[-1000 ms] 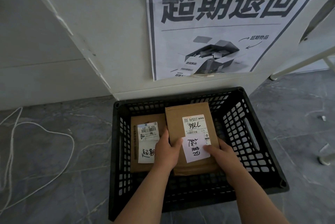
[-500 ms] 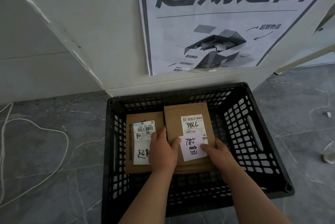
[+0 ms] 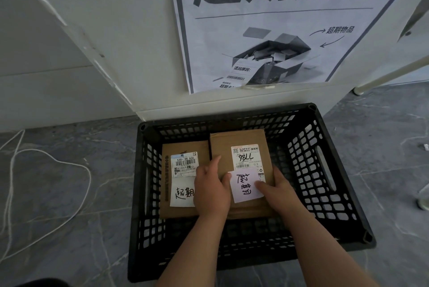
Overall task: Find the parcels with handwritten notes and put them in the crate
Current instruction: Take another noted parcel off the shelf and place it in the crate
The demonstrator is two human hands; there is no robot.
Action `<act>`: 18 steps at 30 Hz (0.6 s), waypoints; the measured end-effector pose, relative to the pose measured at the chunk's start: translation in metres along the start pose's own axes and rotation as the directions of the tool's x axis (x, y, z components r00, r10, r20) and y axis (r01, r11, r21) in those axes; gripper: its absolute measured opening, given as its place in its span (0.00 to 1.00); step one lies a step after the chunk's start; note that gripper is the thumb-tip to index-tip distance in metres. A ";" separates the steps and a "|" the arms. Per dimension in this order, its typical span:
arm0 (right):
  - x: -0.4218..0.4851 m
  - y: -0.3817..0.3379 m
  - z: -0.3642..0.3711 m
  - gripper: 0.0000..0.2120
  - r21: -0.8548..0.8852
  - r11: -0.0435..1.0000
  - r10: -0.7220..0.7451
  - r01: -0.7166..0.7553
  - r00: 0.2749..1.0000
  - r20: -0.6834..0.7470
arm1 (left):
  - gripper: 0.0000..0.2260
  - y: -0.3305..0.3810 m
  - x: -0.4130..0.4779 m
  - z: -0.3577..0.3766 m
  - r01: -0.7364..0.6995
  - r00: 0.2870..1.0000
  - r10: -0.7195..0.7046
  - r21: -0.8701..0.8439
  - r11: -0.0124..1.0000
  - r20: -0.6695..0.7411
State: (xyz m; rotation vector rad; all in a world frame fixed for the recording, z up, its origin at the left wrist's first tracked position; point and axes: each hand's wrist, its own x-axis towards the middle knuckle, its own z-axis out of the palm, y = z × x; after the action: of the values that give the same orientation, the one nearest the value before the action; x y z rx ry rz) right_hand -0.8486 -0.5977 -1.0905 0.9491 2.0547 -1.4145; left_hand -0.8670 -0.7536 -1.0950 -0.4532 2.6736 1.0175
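A black plastic crate (image 3: 325, 170) stands on the floor against a white wall. Inside it lie two brown cardboard parcels side by side. The left parcel (image 3: 185, 147) carries a printed label and a white handwritten note (image 3: 181, 191). The right parcel (image 3: 241, 140) has a label marked 786 and a white handwritten note (image 3: 243, 184). My left hand (image 3: 212, 188) grips the right parcel's left edge, thumb on top. My right hand (image 3: 278, 190) holds its right edge, thumb on the note.
A large printed poster (image 3: 278, 31) hangs on the wall above the crate. A white cord (image 3: 46, 161) loops over the grey stone floor at left. A white leg of some furniture (image 3: 383, 77) slants down at the right.
Both hands have lowered the right parcel deeper into the crate, beside the left parcel. The camera has moved closer and the view has shifted down.
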 end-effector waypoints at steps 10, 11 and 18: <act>-0.024 -0.031 -0.004 0.36 -0.264 0.921 -0.315 0.286 0.946 -0.075 | 0.20 0.015 -0.011 -0.013 -0.111 0.991 0.110 -0.008 0.994 -0.077; -0.027 -0.036 -0.006 0.33 -0.273 0.909 -0.345 0.317 0.937 -0.060 | 0.20 0.020 -0.013 -0.016 -0.133 0.989 0.128 -0.054 0.990 -0.076; -0.082 -0.096 -0.043 0.27 -0.253 0.870 -0.444 0.423 0.896 -0.029 | 0.18 0.079 -0.036 -0.076 -0.102 0.991 0.128 -0.458 0.883 0.026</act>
State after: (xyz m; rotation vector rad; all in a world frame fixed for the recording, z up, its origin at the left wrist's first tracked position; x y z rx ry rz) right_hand -0.8682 -0.6026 -0.9588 0.4676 2.5506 -1.3001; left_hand -0.8718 -0.7425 -0.9804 -0.3430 2.4208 1.6812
